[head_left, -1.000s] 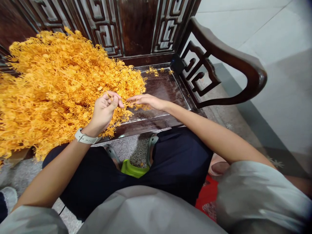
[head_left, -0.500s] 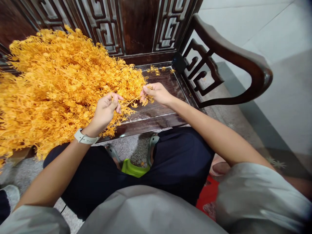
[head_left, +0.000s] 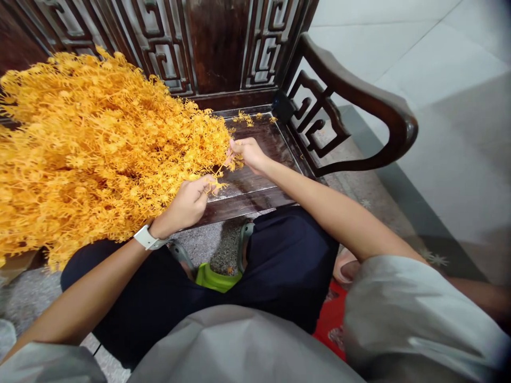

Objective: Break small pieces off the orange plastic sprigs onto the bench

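Observation:
A big heap of yellow-orange plastic flower sprigs (head_left: 120,143) covers the left part of a dark wooden bench. At its right end my left hand (head_left: 189,199), with a pale watch band (head_left: 149,238) on the wrist, is closed on a small yellow flower sprig (head_left: 217,185). My right hand (head_left: 248,153) is up and to the right of it, at the tip of the heap. Its fingers are pinched on a thin yellow stem that runs down toward my left hand. The fingertips of both hands are partly hidden among the blossoms.
Several loose blossoms (head_left: 242,117) lie at the back of the bench seat (head_left: 259,183). A carved armrest (head_left: 355,90) rises on the right, and the latticed backrest (head_left: 217,48) stands behind. Below, a lime-green plastic object (head_left: 217,279) sits on the floor between my feet.
My left hand has moved right and down and has closed on a sprig near my right hand. My right hand keeps its pinch at the heap's tip. The view has shifted slightly.

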Demonstrator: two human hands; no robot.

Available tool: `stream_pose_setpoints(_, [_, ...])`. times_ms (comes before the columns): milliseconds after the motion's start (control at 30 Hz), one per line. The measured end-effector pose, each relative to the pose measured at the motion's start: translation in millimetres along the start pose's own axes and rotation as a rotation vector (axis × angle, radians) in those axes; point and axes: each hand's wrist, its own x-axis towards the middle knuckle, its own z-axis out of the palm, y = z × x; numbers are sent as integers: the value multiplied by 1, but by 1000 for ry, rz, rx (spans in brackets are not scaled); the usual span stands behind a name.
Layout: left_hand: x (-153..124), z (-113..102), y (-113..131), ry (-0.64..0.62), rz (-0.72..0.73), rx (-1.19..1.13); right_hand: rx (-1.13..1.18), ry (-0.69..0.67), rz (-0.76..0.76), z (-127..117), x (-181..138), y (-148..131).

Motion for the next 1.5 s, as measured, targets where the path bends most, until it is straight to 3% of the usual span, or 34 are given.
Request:
stream_pose_setpoints(200, [-1, 7, 2, -30, 17, 31, -30, 64, 41, -3, 17, 4])
stream_pose_setpoints(300, [-16, 7, 12, -94, 55, 10, -67, 303, 88, -37, 25, 8])
stream_pose_setpoints(367, [-27, 4, 15, -113, 82, 3, -232, 388, 130, -66, 23, 17])
stream_pose_setpoints(500, [-37, -9, 7, -53, 80, 19, -516, 71, 257, -95, 9, 41])
stream_pose_setpoints(633, [-32, -18, -1, 27, 42, 14, -596, -312, 443, -88, -3, 47])
stream_pose_setpoints(700, [-30, -20, 0, 52, 43, -14, -578, -383, 508, -87, -5, 43])
stream_pose_setpoints(733, [-29, -20, 2, 58, 41, -26, -550, -320, 502, -88, -6, 41])
stream_pose_setpoints(867, [-26, -19, 3, 67, 5, -10, -467, 167, 369, -100, -4, 41])
stream_pose_setpoints(967, [-25, -17, 0, 63, -19, 6, -517, 202, 364, -105, 0, 49])
stream_pose_setpoints(1167, [-23, -12, -1, 54, -56, -71, -638, 92, 310, -106, 4, 57])
stream_pose_setpoints(1267, [-18, -9, -1, 106, -119, -275, -643, 51, 291, -103, 1, 52])
stream_pose_setpoints(1367, [-11, -8, -3, 190, -184, -549, -579, -161, 232, -94, -6, 43])
stream_pose_setpoints(1500, [-3, -12, -3, 322, -268, -839, -429, -501, 43, -70, -14, 32])
